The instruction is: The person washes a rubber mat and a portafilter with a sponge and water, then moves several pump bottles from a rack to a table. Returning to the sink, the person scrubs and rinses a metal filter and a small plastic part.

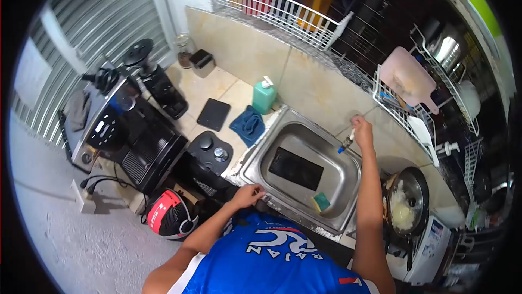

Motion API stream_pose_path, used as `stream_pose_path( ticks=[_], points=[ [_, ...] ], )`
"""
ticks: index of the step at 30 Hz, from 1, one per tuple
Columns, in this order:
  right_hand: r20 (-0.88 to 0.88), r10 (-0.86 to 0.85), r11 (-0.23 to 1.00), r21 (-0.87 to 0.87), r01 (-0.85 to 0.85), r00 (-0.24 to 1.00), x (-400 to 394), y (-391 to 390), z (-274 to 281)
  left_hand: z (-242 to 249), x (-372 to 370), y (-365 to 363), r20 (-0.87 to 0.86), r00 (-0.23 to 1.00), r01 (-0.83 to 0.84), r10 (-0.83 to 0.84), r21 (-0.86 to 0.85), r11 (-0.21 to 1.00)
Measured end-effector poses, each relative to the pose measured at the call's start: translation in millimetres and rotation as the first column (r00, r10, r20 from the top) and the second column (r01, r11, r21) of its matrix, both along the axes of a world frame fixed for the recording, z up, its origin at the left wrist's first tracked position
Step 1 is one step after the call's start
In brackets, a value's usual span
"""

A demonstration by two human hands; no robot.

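A small metal faucet with a white upper part and a blue tip (346, 143) juts from the beige, glossy wall tiles (319, 89) over the far right edge of a brushed-steel, round-cornered sink (343, 177). In the basin lie a flat black rectangular tray with a finely textured face (296, 168) and, nearer the body, a green-and-yellow sponge (321, 201).

The right arm reaches straight forward, and the right hand (362, 131) closes its bent fingers about the faucet's upper end; the blue tip points out below them, toward the basin. The left arm is bent, the left hand (249, 196) beside the sink's near left corner, its fingers loosely curled, partly open, with nothing visible in them; whether they touch the rim cannot be told.
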State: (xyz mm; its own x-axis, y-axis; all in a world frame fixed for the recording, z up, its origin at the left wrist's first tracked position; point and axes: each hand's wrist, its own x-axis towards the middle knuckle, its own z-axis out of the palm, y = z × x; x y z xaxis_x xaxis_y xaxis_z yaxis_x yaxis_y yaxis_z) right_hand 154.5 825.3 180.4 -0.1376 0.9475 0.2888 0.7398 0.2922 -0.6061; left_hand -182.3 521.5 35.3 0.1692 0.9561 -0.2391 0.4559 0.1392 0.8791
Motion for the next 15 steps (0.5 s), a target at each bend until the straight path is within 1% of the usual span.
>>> stream_pose_path(
  ticks=[1,2,3,4,5,6,7,8,9,10,11,13,14,15],
  points=[
    [0.014,-0.028,1.000,-0.007,0.028,1.000,3,-1,5,-2,0,10,-0.011,0.999,0.042,-0.043,-0.024,0.999],
    [0.040,0.018,1.000,-0.009,-0.017,0.999,2,-3,7,-22,1,21,0.038,0.997,0.064,-0.064,-0.001,0.998],
    [0.060,0.065,0.998,-0.013,-0.065,0.996,-2,-4,11,-27,2,32,0.076,0.995,0.061,-0.067,0.081,0.995],
    [0.069,0.076,0.997,-0.022,-0.075,0.995,-4,-5,15,-22,1,43,0.050,0.996,0.065,-0.068,0.062,0.996],
    [0.079,0.084,0.996,-0.035,-0.082,0.993,-3,-6,18,-19,1,55,0.083,0.995,0.051,-0.049,-0.026,0.998],
    [0.119,0.106,0.994,-0.001,-0.106,0.987,-3,-5,21,-50,2,67,0.150,0.988,0.028,-0.027,-0.001,1.000],
    [0.162,0.130,0.990,0.024,-0.136,0.978,-1,-8,19,-38,5,77,0.099,0.995,-0.005,0.010,-0.051,0.999],
    [0.166,0.114,0.993,-0.005,-0.115,0.979,3,-18,14,-74,4,89,0.141,0.990,-0.001,0.012,-0.078,0.997],
    [0.140,0.134,0.989,-0.079,-0.124,0.981,3,-16,15,-73,5,101,0.061,0.998,-0.002,0.006,-0.064,0.998],
    [0.109,0.151,0.981,-0.138,-0.136,0.982,2,-7,21,-65,6,117,0.025,0.999,-0.024,0.026,-0.083,0.996],
    [0.109,0.135,0.983,-0.139,-0.120,0.985,2,-4,24,-58,10,124,-0.009,0.999,-0.044,0.044,-0.115,0.992],
    [0.078,0.214,0.976,-0.066,-0.209,0.974,6,-3,16,-76,17,141,0.007,0.997,-0.077,0.078,-0.129,0.989],
    [0.137,0.243,0.969,0.011,-0.246,0.960,8,-1,12,-84,23,149,0.021,0.993,-0.112,0.117,-0.164,0.980],
    [0.137,0.237,0.971,0.002,-0.239,0.962,6,-4,16,-102,26,156,-0.005,0.992,-0.125,0.126,-0.115,0.985]
  ],
)
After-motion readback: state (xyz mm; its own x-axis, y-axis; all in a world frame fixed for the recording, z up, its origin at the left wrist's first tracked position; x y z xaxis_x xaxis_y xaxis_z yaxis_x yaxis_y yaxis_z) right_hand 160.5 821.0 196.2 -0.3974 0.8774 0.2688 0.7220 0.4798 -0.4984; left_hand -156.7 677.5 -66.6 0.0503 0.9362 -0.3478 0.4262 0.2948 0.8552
